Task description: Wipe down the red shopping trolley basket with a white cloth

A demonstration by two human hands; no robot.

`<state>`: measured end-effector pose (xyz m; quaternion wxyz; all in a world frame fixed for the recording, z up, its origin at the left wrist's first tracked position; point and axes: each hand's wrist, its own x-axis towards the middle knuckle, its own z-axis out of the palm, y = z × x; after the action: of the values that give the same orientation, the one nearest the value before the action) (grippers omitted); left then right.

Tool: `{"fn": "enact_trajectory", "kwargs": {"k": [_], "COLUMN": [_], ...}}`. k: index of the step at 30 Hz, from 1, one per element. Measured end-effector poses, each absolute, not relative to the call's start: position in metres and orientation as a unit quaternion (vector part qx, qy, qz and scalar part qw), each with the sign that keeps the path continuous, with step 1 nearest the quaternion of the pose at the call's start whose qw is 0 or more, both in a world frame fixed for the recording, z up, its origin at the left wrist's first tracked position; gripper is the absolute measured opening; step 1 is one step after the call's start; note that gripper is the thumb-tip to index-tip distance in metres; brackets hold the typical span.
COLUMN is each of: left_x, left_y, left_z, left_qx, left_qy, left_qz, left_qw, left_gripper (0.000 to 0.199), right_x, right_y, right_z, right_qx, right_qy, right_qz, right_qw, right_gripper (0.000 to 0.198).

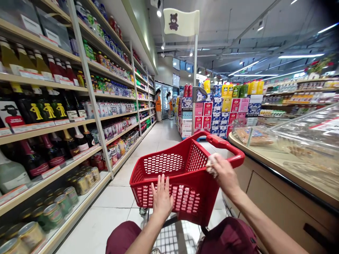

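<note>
A red plastic shopping cart [169,169] stands sideways in front of me, its perforated basket with nothing visible inside. My left hand [162,197] lies against the near side of the basket, palm toward it and fingers stretched upward. A crumpled whitish cloth [212,165] is bunched in the fingers of my right hand [224,173], pressed at the cart's upper corner just below the handle [225,144]. Whether the cloth is fabric or paper I cannot make out. My knees in dark red trousers are close to the cart's near side.
Shelves of bottles and cans [63,120] line the left side. On the right runs a rounded counter [265,155] with clear covers. Stacked drink boxes [212,116] stand ahead beside the tiled aisle [166,132]. Two people in orange vests [158,104] stand farther down.
</note>
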<state>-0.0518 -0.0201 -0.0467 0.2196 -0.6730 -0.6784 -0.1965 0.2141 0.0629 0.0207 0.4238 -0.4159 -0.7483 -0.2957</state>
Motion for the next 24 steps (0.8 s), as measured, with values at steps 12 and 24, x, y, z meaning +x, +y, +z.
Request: {"fn": "enact_trajectory", "kwargs": {"k": [12, 24], "left_x": [-0.047, -0.048], "left_y": [-0.018, -0.020], "left_z": [-0.047, -0.043], "left_qx": [-0.662, -0.668], "left_qy": [-0.690, -0.690], "left_qz": [-0.209, -0.181], "left_qw": [0.203, 0.212], "left_gripper": [0.072, 0.073], "right_x": [0.241, 0.250], "right_y": [0.063, 0.079], "right_z": [0.031, 0.044], "right_qx": [-0.404, -0.485], "right_qy": [-0.771, -0.689], "right_qz": [-0.247, -0.262], "right_qw": [0.426, 0.470], "right_gripper": [0.024, 0.040]}}
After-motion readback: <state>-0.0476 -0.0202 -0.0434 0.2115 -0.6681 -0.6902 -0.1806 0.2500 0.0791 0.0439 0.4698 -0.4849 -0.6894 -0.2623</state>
